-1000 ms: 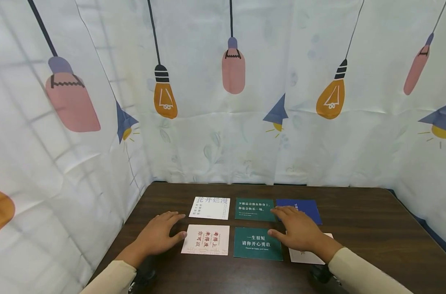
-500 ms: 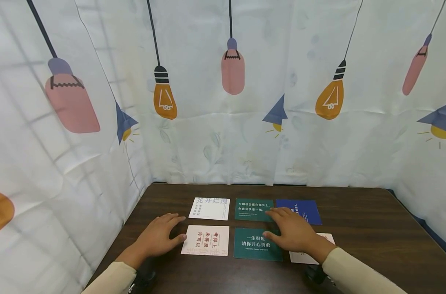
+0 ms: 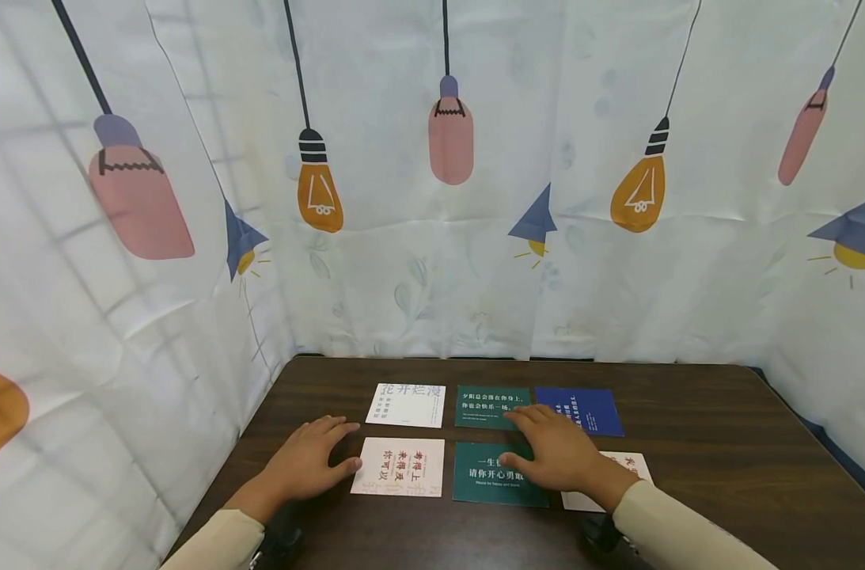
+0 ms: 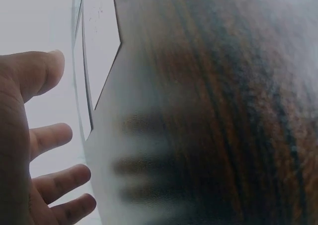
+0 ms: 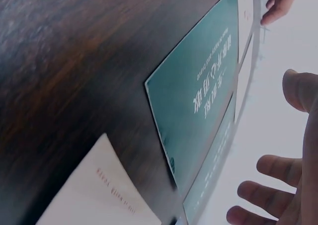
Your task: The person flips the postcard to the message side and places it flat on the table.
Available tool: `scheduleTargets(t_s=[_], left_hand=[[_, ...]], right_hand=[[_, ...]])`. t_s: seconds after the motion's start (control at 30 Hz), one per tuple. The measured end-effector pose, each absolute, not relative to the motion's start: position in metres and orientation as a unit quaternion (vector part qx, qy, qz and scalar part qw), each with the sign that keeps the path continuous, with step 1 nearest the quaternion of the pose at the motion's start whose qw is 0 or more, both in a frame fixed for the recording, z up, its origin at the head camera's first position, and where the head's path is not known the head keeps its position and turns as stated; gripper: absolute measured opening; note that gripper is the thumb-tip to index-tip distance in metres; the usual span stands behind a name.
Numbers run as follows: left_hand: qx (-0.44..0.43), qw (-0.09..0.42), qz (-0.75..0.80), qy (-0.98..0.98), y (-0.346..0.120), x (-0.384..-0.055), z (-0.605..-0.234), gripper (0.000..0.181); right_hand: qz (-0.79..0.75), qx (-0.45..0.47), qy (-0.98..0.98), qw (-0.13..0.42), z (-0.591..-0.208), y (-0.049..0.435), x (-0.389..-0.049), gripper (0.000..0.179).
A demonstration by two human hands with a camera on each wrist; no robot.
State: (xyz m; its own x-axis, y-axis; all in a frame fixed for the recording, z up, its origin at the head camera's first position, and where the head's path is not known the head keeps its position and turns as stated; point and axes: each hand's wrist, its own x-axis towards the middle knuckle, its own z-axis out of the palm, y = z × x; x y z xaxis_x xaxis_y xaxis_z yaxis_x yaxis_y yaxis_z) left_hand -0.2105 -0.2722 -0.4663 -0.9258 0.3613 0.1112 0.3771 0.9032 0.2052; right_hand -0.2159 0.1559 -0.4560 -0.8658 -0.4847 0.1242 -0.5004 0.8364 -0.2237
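Two rows of printed cards lie flat on a dark wooden table. The back row has a white card (image 3: 406,405), a green card (image 3: 478,407) and a blue card (image 3: 597,412). In front are a pale card with red lettering (image 3: 398,467), a second green card (image 3: 499,484) and a cream card (image 3: 630,465), partly hidden by my right wrist. My left hand (image 3: 307,461), fingers spread and holding nothing, is just left of the red-lettered card. My right hand (image 3: 562,450) extends over the green cards, its fingers (image 5: 268,197) relaxed and apart from them in the right wrist view.
The wooden table (image 3: 731,443) has its back edge close to a white curtain (image 3: 418,277) printed with lamps and bulbs. More curtain hangs along both sides. A dark band with a device (image 3: 278,542) sits at the left wrist, below a cream sleeve (image 3: 214,538).
My right hand has shifted left, from the blue card's edge to over the green cards, uncovering more of the blue and cream cards. My left hand and the cards stay in place.
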Motion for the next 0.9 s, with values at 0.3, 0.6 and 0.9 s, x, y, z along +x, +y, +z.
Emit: scheduleTargets(t_s=[0.3, 0.6, 0.9], left_hand=[[-0.187, 0.028, -0.114, -0.975, -0.273, -0.21, -0.467, 0.064], [-0.187, 0.021, -0.115, -0.975, -0.273, -0.21, -0.468, 0.066], [-0.185, 0.017, -0.116, -0.976, -0.272, -0.209, -0.467, 0.066]], right_hand=[[0.11, 0.264, -0.958, 0.034, -0.462, 0.148, -0.219, 0.076], [0.119, 0.275, -0.954, 0.032, -0.464, 0.141, -0.219, 0.073], [0.125, 0.283, -0.95, 0.034, -0.464, 0.133, -0.217, 0.072]])
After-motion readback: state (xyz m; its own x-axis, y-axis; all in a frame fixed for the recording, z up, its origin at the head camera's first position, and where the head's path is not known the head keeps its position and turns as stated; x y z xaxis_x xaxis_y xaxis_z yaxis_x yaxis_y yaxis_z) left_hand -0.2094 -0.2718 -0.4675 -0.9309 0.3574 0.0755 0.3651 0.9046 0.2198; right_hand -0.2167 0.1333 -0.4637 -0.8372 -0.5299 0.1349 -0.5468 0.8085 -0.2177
